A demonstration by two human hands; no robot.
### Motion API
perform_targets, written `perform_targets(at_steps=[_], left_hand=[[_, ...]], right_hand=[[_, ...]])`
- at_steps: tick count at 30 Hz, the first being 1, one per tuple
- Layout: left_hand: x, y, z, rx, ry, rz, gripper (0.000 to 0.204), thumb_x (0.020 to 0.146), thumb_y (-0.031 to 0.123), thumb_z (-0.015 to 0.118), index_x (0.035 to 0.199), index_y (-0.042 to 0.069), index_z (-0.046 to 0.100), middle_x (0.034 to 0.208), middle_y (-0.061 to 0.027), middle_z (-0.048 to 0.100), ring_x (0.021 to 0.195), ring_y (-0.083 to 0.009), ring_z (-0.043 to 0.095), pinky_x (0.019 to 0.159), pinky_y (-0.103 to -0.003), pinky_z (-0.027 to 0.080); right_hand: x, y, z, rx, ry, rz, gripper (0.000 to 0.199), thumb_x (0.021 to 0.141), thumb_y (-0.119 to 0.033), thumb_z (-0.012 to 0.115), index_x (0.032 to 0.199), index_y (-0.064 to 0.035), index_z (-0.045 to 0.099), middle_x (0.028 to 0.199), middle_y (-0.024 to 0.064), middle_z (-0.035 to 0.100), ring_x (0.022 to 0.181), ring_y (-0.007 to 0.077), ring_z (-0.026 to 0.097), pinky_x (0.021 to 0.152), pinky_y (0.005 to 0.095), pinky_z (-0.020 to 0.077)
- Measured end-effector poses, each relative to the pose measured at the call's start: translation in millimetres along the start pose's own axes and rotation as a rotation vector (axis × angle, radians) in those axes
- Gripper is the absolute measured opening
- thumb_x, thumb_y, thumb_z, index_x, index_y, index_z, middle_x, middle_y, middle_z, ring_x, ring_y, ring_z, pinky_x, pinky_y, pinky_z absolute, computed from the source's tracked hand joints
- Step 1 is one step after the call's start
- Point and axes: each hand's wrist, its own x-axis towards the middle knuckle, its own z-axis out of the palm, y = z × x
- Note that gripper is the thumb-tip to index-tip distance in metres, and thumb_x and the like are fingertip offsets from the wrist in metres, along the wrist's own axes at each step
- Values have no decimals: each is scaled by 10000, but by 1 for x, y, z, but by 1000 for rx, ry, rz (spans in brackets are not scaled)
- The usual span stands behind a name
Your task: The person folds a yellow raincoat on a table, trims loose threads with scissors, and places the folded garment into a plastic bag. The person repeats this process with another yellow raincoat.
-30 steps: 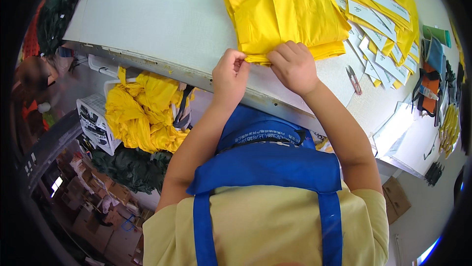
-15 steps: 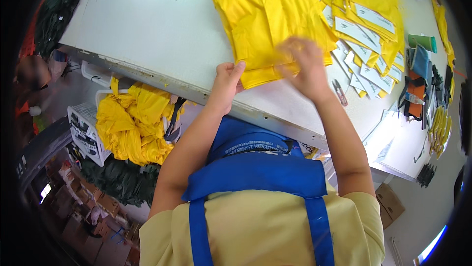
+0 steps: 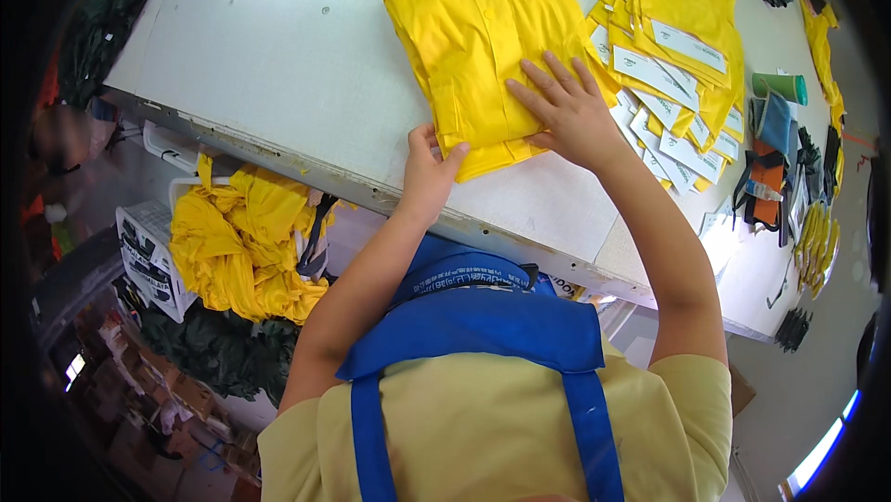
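Observation:
A folded yellow garment (image 3: 464, 43), thin and slightly shiny, lies on the white tabletop in front of me, with a button and a seam running down its upper layer. My left hand (image 3: 429, 170) pinches its near left corner, thumb on top and the other fingers partly hidden at the fold. Flat on the garment's right side rests my right hand (image 3: 574, 117), its fingers spread. The folded near edge shows between the two hands.
Yellow fabric pieces with white tags (image 3: 682, 43) overlap to the right. Beyond them are a green cylinder (image 3: 781, 87) and a blue pouch (image 3: 775, 119). Below the table's left edge (image 3: 278, 166), crumpled yellow fabric (image 3: 241, 242) fills a container, with dark green fabric (image 3: 218, 344) underneath.
My right hand has gone from blurred motion above the near part of the garment to lying flat on its right side. My left hand stays at the corner. The view has shifted slightly.

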Motion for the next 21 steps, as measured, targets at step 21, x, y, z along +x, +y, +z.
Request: perform_targets(at_steps=[21], left_hand=[[184,92,26,1481,-647,927,686,851,534,556,1434,233,358,1510,-76,277,1402,-269,221,1140,-454,169]], right_hand=[[122,87,-155,281,190,-46,263,898,-208,560,1127,-77,560,754,153,629,657,277,611,622,347,472]])
